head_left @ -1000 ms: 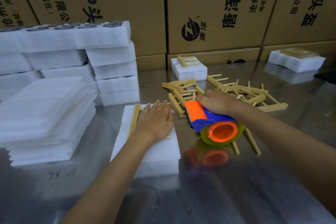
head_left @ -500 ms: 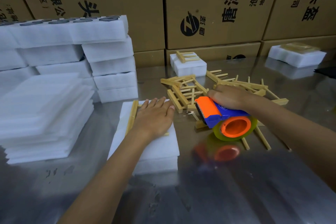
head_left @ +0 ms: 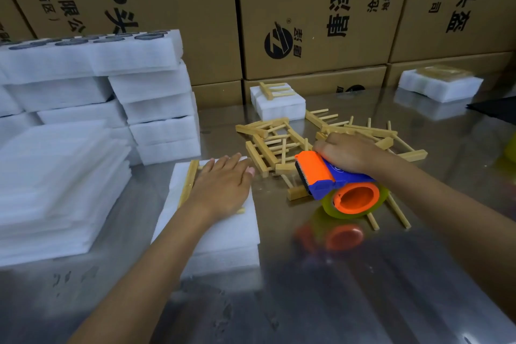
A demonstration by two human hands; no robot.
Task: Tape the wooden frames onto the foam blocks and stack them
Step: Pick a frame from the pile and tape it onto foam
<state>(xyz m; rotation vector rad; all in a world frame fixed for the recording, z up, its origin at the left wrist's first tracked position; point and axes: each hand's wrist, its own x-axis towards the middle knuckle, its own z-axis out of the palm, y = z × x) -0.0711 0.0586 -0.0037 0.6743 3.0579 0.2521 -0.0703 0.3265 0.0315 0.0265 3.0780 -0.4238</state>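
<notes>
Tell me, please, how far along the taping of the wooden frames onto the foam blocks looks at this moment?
Done: a foam block with a frame taped on sits far right. In hand: the left hand presses a wooden frame flat on a foam block, while the right hand grips the tape dispenser beside it. Left: a pile of loose frames, another block with a frame on top, and foam stacks on the left.

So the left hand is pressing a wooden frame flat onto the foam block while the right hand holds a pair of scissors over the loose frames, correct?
Not quite. The head view shows the right hand holding an orange and blue tape dispenser, not scissors, over the loose frames. The rest stands: the left hand presses a wooden frame flat onto the foam block.
</notes>
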